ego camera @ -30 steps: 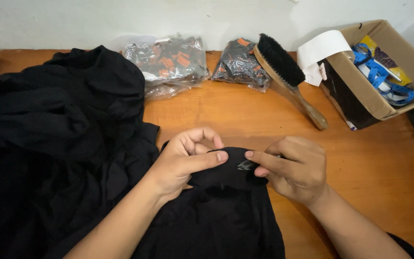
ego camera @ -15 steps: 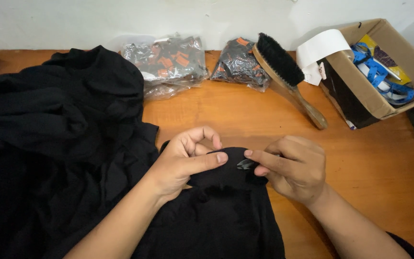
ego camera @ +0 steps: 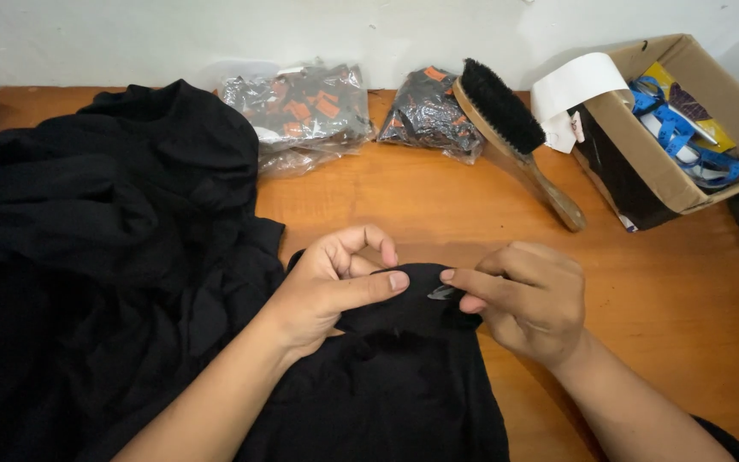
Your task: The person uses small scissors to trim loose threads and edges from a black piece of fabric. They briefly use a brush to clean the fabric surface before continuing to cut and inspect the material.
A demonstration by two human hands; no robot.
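Bare forearms and fingers (ego camera: 391, 281) (dark sleeve edge at right elbow).

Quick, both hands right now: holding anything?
Left hand: grip closed, pinching the black garment.
Right hand: grip closed on the same garment's edge.

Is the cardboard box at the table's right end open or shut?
Open. The cardboard box has its flaps up and lies tilted, mouth exposed, with blue and yellow items visible inside.
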